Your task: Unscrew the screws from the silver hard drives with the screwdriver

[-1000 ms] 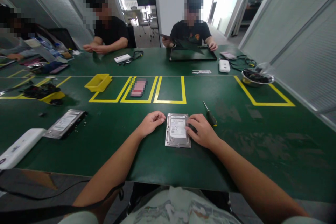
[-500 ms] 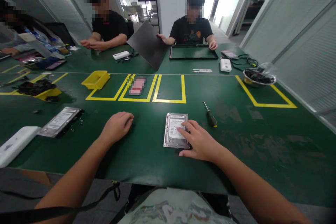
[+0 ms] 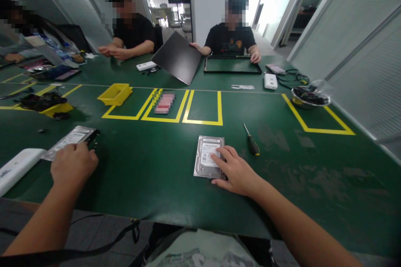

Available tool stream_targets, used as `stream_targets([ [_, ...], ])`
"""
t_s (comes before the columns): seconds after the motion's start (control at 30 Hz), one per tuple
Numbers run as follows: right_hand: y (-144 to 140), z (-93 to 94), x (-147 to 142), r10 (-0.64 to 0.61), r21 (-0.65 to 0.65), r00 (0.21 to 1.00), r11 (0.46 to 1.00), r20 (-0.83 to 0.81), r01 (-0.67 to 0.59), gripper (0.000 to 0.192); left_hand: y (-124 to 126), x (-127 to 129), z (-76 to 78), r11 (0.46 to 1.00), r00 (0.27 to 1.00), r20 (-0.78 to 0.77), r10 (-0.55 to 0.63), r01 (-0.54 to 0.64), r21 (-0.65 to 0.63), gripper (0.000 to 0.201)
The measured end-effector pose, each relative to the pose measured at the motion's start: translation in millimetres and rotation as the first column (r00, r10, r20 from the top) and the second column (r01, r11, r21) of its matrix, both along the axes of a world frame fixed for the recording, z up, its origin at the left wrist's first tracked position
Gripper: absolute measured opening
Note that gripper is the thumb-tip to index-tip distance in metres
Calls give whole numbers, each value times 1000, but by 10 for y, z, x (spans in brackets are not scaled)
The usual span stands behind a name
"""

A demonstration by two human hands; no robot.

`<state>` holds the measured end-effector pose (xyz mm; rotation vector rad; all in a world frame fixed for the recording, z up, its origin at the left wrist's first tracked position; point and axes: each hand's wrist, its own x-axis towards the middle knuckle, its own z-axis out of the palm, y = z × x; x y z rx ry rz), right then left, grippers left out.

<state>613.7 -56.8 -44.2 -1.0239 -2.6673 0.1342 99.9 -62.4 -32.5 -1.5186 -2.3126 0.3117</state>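
Observation:
A silver hard drive (image 3: 205, 154) with a white label lies flat on the green table before me. My right hand (image 3: 234, 169) rests on its right side, fingers spread over the label and thumb by the lower corner. At the left, a second hard drive (image 3: 77, 133) lies slanted, with tiny screws (image 3: 95, 145) beside it. Over its near part is my left hand (image 3: 73, 164), back upward; its bent fingers are mostly hidden, so I cannot see whether they grip it. A screwdriver (image 3: 253, 145) with a dark green and yellow handle lies right of the near drive.
Left of the drives lies a white power-bank-like box (image 3: 20, 169). Beyond are a yellow tray (image 3: 115, 94), a blurred pink item (image 3: 164, 103), yellow taped outlines and a metal bowl (image 3: 310, 102) of dark parts. Across the table, a person holds a dark panel (image 3: 178, 58) beside a black frame (image 3: 232, 71).
My left hand has moved left across the table, onto the second hard drive. My right hand stays on the near drive. The far person's dark panel has tilted slightly.

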Motion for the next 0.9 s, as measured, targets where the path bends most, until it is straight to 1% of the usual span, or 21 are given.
stream_targets([
  [0.1,14,2,2,0,-18,1000,1000,-16,0,74,-52,-38,-47,999,1000,-6,-12,12,38,57],
  [0.17,26,1,5,-3,-30,1000,1000,-28,2,75,-78,-17,-67,996,1000,-3,-28,28,83,58],
  [0.2,32,0,7,-3,-34,999,999,-33,2,75,-88,5,-70,995,1000,8,-18,17,96,58],
  [0.3,44,-5,16,1,-38,999,999,-44,-3,76,-103,86,-48,994,993,93,75,-82,73,59],
  [0.4,45,-6,25,-7,-44,999,999,-40,5,77,-104,138,-24,981,971,162,177,-188,53,60],
  [0.53,35,-3,27,-14,-53,999,999,-29,13,78,-100,110,-65,960,936,240,259,-277,45,62],
  [0.63,27,-5,22,-12,-56,1000,998,-27,11,78,-112,80,-114,958,919,294,263,-284,30,61],
  [0.73,20,-8,17,-14,-60,999,998,-31,12,78,-138,94,-129,958,918,320,235,-274,81,58],
  [0.83,15,-8,16,-16,-58,999,998,-31,14,78,-157,116,-127,950,916,341,210,-274,150,60],
  [0.9,13,-7,17,-18,-53,999,998,-32,16,78,-154,116,-130,949,919,337,206,-272,159,63],
])
